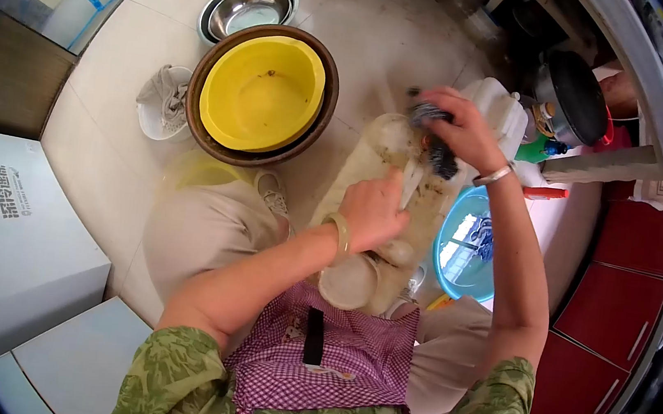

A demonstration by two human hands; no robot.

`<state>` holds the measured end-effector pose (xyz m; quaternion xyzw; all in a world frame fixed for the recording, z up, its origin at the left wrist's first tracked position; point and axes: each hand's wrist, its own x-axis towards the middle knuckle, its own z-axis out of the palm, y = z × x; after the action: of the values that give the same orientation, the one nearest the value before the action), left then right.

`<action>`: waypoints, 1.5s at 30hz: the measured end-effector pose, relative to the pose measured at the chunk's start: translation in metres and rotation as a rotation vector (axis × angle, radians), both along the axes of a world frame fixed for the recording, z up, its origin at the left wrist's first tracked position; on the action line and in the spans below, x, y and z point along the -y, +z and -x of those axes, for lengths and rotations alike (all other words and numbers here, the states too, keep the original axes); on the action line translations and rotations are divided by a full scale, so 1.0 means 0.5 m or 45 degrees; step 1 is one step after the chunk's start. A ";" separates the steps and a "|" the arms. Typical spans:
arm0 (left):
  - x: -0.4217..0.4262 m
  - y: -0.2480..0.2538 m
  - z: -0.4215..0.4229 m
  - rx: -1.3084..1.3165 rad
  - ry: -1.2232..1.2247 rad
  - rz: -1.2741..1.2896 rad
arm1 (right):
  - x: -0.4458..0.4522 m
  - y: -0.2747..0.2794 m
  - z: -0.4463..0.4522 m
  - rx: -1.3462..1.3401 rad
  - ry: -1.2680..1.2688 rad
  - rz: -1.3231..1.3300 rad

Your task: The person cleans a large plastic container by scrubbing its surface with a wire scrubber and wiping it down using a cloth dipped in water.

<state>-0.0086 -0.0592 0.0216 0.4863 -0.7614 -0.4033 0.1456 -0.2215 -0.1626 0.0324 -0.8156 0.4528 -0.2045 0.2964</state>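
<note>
My right hand (pixel 467 128), with a metal bracelet at its wrist, is closed around a dark, partly blurred bundle (pixel 442 156) above the far end of a dirty whitish plastic object (pixel 429 211). Dark specks lie on that object's surface. Lower and to the left, my left hand (pixel 372 210), wearing a pale bangle, rests on the same object, its fingers bent and pointing away from me. Whatever lies under its fingers is hidden. A round pale lid-like part (pixel 349 282) shows near my apron.
A yellow basin (pixel 262 95) sits inside a brown one, beside metal bowls (pixel 250 11). Right of the plastic object is a blue basin (pixel 458 252) with water and dark cloth. A white bowl (pixel 151 123) holds grey cloth. A dark pan (pixel 573 96) stands upper right.
</note>
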 end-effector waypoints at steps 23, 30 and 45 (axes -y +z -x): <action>0.063 -0.075 -0.175 -0.622 0.294 -0.316 | -0.241 -0.165 -0.005 1.087 -1.171 -0.249; 0.082 -0.085 -0.218 -0.603 0.329 -0.393 | -0.344 -0.416 -0.114 0.731 -1.481 -0.087; 0.049 -0.104 -0.209 -0.615 0.436 -0.420 | -0.230 -0.303 -0.121 0.858 -1.151 0.288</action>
<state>0.0960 -0.0839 -0.0304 0.5146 -0.5365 -0.5944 0.3066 -0.1611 -0.0477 -0.1190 -0.4574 0.6123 -0.6068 0.2185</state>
